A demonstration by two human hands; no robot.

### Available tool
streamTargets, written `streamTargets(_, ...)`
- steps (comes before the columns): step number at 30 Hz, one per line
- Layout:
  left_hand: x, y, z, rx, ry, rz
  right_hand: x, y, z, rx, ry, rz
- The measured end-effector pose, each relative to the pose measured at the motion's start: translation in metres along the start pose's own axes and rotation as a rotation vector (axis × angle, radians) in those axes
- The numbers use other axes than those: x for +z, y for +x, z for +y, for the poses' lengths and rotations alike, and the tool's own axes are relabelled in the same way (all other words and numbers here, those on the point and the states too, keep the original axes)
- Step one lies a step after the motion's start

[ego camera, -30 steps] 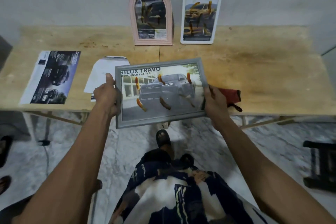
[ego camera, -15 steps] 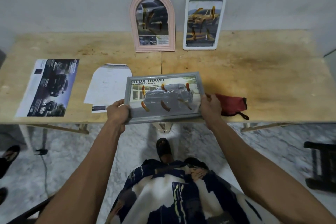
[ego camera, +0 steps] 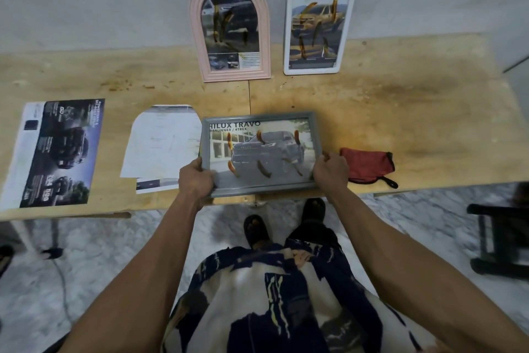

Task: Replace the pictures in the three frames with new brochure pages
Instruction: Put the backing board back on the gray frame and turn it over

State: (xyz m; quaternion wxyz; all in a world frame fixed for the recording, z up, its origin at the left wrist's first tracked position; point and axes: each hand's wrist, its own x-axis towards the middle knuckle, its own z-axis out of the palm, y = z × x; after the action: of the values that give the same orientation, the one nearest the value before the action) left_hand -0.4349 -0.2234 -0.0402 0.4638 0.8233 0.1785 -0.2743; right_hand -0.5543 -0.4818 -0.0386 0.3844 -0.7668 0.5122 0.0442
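The grey frame [ego camera: 260,153] lies landscape at the near edge of the table [ego camera: 400,112], showing a brochure page of a grey pickup under the words "HILUX TRAVO". The left hand [ego camera: 196,181] is clamped on its lower left corner, the right hand [ego camera: 329,171] on its lower right corner. Loose pages [ego camera: 163,146] lie just left, a red pouch [ego camera: 367,165] just right. Behind, a pink arched frame [ego camera: 230,26] and a white frame [ego camera: 317,27] lean on the wall, each holding a vehicle page.
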Motion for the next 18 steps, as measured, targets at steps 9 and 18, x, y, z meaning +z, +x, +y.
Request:
streamTargets(9,0.009,0.01,-0.013,0.059,0.26,0.044,0.001,-0.004,0.002,-0.036,-0.098,-0.005)
streamTargets(18,0.013,0.011,-0.015,0.077,0.42,0.056,-0.033,0.024,0.017,0.255,-0.188,0.234)
